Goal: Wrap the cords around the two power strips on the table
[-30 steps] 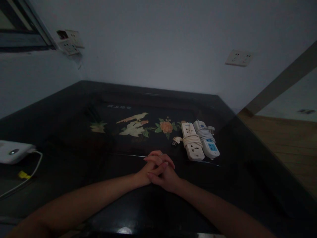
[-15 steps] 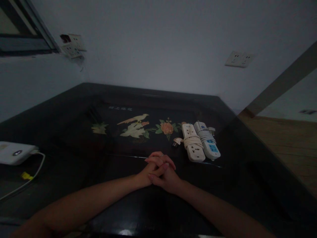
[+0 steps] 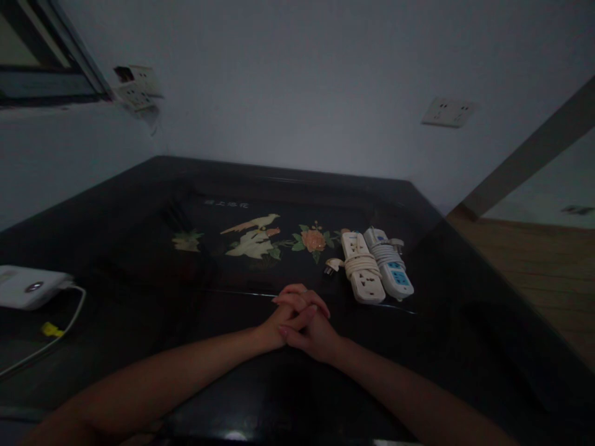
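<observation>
My left hand (image 3: 273, 324) and my right hand (image 3: 320, 334) are clasped together at the near side of the dark, glossy table (image 3: 195, 316). Their fingers are interlaced and closed, and no object shows between them. Beyond them to the right lies a white power strip (image 3: 369, 288) with its cord wound round its middle and its plug (image 3: 333, 266) sticking out to the left. Right beside it is a second power strip (image 3: 396, 282), with blue socket panels and a pale cord wrapped round it. Neither hand touches the strips.
At the left edge sits a white box-shaped device (image 3: 28, 290) with a white cable (image 3: 77, 313) and a yellow tag (image 3: 52, 329). Wall sockets (image 3: 449, 112) are on the wall behind the table. Loose socket plates (image 3: 134, 96) hang in the left corner. Wooden floor (image 3: 534, 254) shows at right.
The view has shifted slightly, so the scene sits a little lower and further right than a second ago. Both hands stay clasped in the same spot, and the power strips have not moved.
</observation>
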`<state>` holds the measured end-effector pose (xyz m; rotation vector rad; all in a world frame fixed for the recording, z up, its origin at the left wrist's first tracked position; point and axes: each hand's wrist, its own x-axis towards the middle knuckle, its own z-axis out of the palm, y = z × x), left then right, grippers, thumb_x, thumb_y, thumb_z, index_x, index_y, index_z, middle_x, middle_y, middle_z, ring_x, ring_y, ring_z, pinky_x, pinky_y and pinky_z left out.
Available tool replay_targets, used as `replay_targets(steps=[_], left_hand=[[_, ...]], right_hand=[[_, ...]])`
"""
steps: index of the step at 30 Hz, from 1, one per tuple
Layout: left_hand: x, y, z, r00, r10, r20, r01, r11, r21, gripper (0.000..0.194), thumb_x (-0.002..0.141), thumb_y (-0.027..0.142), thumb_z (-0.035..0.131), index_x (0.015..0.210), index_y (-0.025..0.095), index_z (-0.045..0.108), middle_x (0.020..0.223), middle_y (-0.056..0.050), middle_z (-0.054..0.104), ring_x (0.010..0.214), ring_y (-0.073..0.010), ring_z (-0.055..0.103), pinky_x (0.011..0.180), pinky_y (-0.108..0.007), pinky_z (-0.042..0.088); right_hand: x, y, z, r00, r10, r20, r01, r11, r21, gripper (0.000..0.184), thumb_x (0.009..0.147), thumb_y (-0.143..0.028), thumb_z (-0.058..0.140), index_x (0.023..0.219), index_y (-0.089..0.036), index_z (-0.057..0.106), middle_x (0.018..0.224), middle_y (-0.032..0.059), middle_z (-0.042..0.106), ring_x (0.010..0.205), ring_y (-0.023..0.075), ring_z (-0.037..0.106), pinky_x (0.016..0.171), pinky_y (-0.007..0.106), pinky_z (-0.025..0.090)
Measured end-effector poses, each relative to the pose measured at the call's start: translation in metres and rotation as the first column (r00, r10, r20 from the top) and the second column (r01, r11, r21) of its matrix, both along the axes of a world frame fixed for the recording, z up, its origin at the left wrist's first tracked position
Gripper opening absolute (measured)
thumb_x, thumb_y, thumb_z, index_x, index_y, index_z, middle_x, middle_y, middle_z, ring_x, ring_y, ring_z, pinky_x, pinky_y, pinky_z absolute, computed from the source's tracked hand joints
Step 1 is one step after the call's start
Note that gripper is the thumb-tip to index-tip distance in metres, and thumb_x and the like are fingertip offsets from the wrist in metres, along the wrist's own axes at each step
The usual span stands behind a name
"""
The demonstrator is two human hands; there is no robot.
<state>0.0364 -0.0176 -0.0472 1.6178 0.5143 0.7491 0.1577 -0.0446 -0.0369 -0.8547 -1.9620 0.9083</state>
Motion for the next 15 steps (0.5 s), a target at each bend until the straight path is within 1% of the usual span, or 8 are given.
replay_targets(steps=[4, 7, 11, 15], left_hand=[[-0.0002, 0.0008, -0.0018, 1.000, -0.002, -0.017, 0.002, 1.000, 0.008, 0.032, 0.086, 0.040, 0.046, 0.099, 0.016, 0.063, 0.097, -0.005, 0.059, 0.098, -0.0225, 0.059, 0.087, -0.033, 0.043], [0.0003, 0.0007, -0.0022, 1.000, 0.014, -0.026, -0.014, 1.000, 0.008, 0.032, 0.086, 0.041, 0.046, 0.098, 0.017, 0.064, 0.097, -0.007, 0.059, 0.098, -0.0247, 0.058, 0.087, -0.037, 0.043], [0.0013, -0.0001, -0.0008, 1.000, 0.011, 0.008, -0.011, 1.000, -0.016, 0.028, 0.086, 0.039, 0.047, 0.096, 0.020, 0.065, 0.096, -0.008, 0.060, 0.095, -0.0272, 0.059, 0.085, -0.041, 0.044], [0.0010, -0.0009, 0.0031, 1.000, 0.021, 0.013, -0.021, 0.999, -0.038, 0.026, 0.083, 0.037, 0.049, 0.094, 0.020, 0.064, 0.096, -0.007, 0.060, 0.096, -0.0280, 0.059, 0.086, -0.042, 0.044]], right_hand=[[-0.0002, 0.0002, -0.0005, 1.000, 0.002, 0.005, -0.002, 1.000, -0.012, 0.043, 0.082, -0.031, 0.060, 0.123, -0.024, 0.050, 0.117, 0.0085, 0.046, 0.111, 0.0242, 0.050, 0.090, 0.043, 0.046], [-0.0003, -0.0002, 0.0001, 1.000, 0.000, 0.006, 0.000, 1.000, -0.006, 0.044, 0.081, -0.030, 0.060, 0.123, -0.024, 0.050, 0.117, 0.0086, 0.047, 0.112, 0.0251, 0.049, 0.090, 0.044, 0.045], [-0.0006, -0.0010, 0.0040, 1.000, -0.002, 0.005, 0.002, 1.000, -0.011, 0.042, 0.081, -0.028, 0.060, 0.122, -0.025, 0.050, 0.116, 0.0083, 0.047, 0.111, 0.0249, 0.050, 0.090, 0.044, 0.045], [-0.0013, -0.0012, 0.0069, 1.000, -0.008, -0.004, 0.007, 1.000, -0.026, 0.041, 0.081, -0.027, 0.059, 0.120, -0.025, 0.051, 0.116, 0.0081, 0.046, 0.110, 0.0249, 0.051, 0.089, 0.044, 0.046]])
